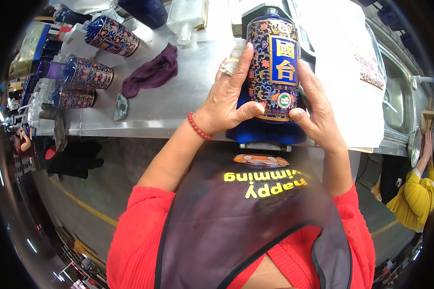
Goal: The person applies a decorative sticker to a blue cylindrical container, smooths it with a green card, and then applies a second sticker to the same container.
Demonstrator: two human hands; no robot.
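Tall blue patterned ceramic bottle [273, 67] at centre of the steel worktable [178, 108], its base on a blue pad [265, 132] at the near edge. Left hand [229, 98] on the bottle's left side, right hand [313, 103] on its right. Crumpled purple cloth [152, 72] on the table, left of the bottle. Further left, three similar patterned bottles [87, 73] lying on their sides, one behind another. White sheet [345, 72] just right of the bottle; beyond it, possibly a steel sink [395, 96]. Clear glass bottle [182, 19] lies behind.
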